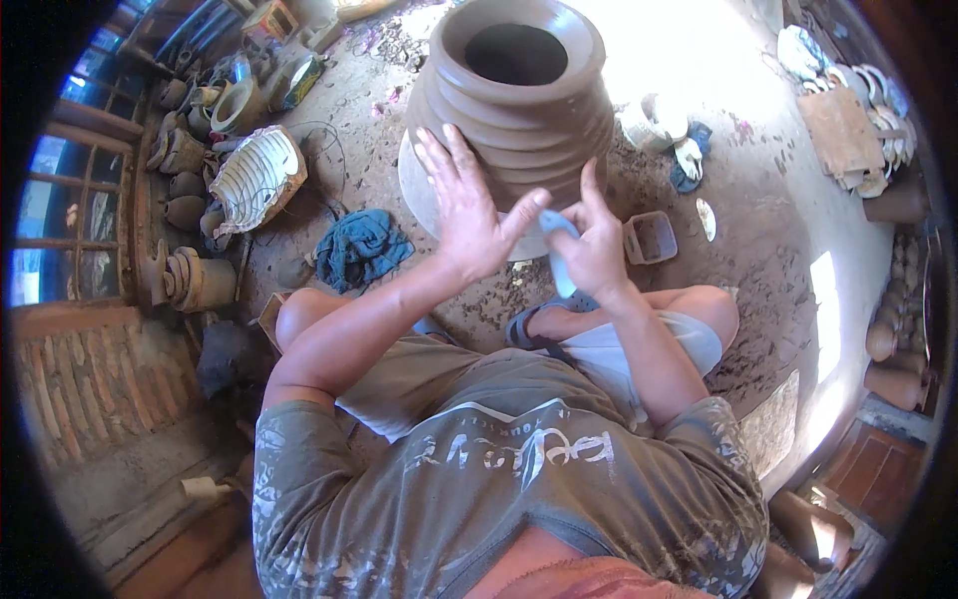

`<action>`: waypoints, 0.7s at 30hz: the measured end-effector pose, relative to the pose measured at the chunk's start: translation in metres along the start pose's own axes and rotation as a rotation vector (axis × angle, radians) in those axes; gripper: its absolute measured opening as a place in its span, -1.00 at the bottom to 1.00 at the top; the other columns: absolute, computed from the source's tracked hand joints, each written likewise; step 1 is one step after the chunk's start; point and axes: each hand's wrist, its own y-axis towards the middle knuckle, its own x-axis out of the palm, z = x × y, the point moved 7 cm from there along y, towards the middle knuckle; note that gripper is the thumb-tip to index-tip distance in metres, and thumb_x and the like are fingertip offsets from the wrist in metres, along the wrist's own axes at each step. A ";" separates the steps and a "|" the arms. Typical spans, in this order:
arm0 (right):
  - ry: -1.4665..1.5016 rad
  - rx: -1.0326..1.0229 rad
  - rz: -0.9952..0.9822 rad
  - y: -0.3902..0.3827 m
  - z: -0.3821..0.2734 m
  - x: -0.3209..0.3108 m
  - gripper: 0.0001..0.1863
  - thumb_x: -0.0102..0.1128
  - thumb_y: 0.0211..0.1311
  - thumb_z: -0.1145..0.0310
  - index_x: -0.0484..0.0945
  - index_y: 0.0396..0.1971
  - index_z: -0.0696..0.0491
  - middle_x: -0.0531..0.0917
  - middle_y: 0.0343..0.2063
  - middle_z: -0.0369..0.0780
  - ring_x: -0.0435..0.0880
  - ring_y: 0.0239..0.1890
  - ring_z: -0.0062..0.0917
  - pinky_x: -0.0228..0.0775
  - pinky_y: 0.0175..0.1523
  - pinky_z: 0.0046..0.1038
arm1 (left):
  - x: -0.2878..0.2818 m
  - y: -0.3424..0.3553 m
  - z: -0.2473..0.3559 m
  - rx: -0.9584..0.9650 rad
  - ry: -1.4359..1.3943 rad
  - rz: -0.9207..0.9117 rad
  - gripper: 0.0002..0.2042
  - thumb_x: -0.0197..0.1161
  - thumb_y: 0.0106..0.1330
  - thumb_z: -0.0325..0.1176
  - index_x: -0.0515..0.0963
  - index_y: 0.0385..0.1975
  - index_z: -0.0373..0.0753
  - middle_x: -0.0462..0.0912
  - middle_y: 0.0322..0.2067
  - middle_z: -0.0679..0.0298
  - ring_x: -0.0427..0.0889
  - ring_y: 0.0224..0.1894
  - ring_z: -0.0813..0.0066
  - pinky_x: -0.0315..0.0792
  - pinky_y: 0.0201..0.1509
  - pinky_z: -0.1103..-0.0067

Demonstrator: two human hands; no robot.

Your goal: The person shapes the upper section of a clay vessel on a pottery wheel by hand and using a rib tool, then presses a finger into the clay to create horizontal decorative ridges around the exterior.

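Note:
A large wet clay pot with ridged walls and a wide, dark mouth stands upright in front of me on a pale round base. My left hand is open, its fingers spread against the near left side of the pot. My right hand is closed around a light blue, flat, rounded tool. The right index finger points up at the pot's lower right wall. The tip of the left thumb is close to the tool's upper end; whether they touch, I cannot tell.
A clear plastic tub sits right of the pot, near a white container. Left lie a crumpled teal cloth and a ribbed white piece. Several clay pots line the left wall; a brown board leans at right.

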 end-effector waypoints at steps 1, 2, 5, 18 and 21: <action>-0.010 -0.013 -0.010 -0.005 -0.004 0.006 0.08 0.34 0.19 0.58 -0.09 0.65 0.22 0.78 -0.44 -0.19 0.73 -0.39 -0.61 0.61 -0.11 -0.50 | 0.002 -0.005 0.004 -0.011 -0.019 -0.010 0.38 0.37 0.28 0.40 -0.46 0.61 -0.48 -0.55 0.55 -0.58 -0.51 0.62 -0.61 -0.35 0.65 -0.18; 0.005 -0.013 -0.038 -0.008 -0.005 0.011 0.08 0.37 0.23 0.56 -0.13 0.64 0.27 0.78 -0.43 -0.18 0.74 -0.37 -0.59 0.60 -0.09 -0.50 | 0.005 -0.010 0.008 -0.002 -0.065 -0.021 0.35 0.31 0.31 0.42 -0.46 0.62 -0.45 -0.61 0.53 -0.61 -0.56 0.59 -0.69 -0.36 0.62 -0.24; -0.069 -0.066 -0.118 -0.015 -0.017 0.016 0.01 0.40 0.27 0.55 -0.02 0.62 0.30 0.78 -0.41 -0.22 0.75 -0.32 -0.60 0.60 -0.05 -0.50 | 0.008 -0.027 0.020 0.002 -0.067 -0.170 0.30 0.24 0.40 0.39 -0.58 0.61 -0.36 -0.72 0.52 -0.56 -0.73 0.59 -0.52 -0.42 0.64 -0.20; 0.600 0.097 -0.211 -0.039 -0.038 0.002 -0.78 0.22 0.52 0.57 0.69 0.06 0.26 0.79 -0.07 -0.20 0.75 -0.03 -0.59 0.61 0.12 -0.48 | -0.005 -0.053 0.033 -0.198 -0.882 -0.467 -0.73 0.42 0.52 -0.22 0.73 -0.08 -0.35 0.78 -0.32 0.38 0.67 -0.33 0.73 0.60 -0.22 0.64; 0.808 0.226 -0.195 -0.032 -0.025 -0.009 -0.77 0.16 0.55 0.53 0.66 0.08 0.22 0.77 -0.12 -0.23 0.73 -0.11 -0.60 0.59 0.03 -0.49 | -0.015 -0.042 0.026 -0.244 -0.989 -0.471 -0.75 0.45 0.49 -0.26 0.74 -0.13 -0.37 0.76 -0.28 0.24 0.68 -0.34 0.64 0.60 -0.29 0.56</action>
